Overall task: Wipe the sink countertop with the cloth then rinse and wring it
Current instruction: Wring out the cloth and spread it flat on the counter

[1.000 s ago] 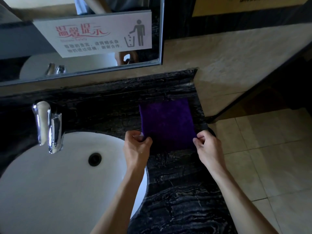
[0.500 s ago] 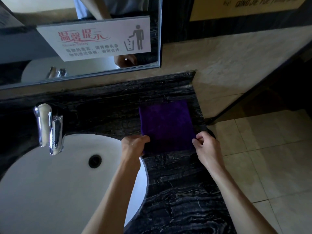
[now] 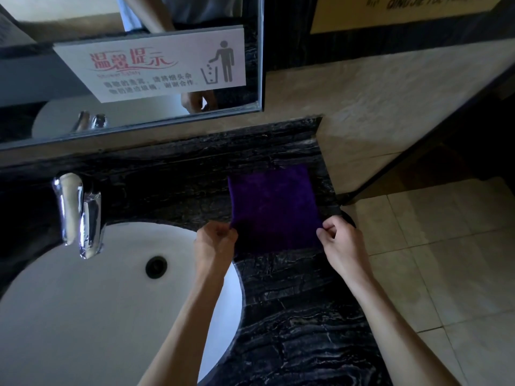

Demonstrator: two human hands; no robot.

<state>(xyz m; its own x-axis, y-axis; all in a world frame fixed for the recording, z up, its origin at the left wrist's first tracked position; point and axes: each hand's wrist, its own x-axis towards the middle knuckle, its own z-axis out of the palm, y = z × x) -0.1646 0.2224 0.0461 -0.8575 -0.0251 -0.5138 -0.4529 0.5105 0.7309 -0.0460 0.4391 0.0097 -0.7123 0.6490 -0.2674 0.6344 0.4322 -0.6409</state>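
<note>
A: Where was the cloth [image 3: 274, 207]?

B: Flat on the dark marble surface [image 3: 292, 316], right of the basin [image 3: 83, 316], near the surface's right end by the wall. Folded or spread into a rough square, purple, fuzzy pile.

A: Hands?

B: Both on it. Left hand [image 3: 216, 238] pinched the near-left corner, right hand [image 3: 338, 240] pinched the near-right corner. Hands were apart, a cloth's width between them, each closed on its corner. Near edge looked slightly raised at the pinches; the rest lay on the stone.

A: How would it handle?

B: Judging by looks: soft, light, limp. No stiffness, so it would sag between two pinch points and fold on itself if lifted. Probably microfibre, grippy against skin, drags a bit on polished stone. Nothing fragile. Couldn't tell if it was wet or dry; light was dim.

A: Best hold?

B: For spreading or dragging, corner pinches as shown worked. For actual wiping, a flat palm on the middle would press more pile onto the stone. For rinsing under the tap [image 3: 79, 213], bunch it in one fist; for wringing, grip both ends and twist.

A: Risks?

B: Low. Cloth near the right edge could slide off to the floor [image 3: 432, 260] on an outward stroke.
</note>
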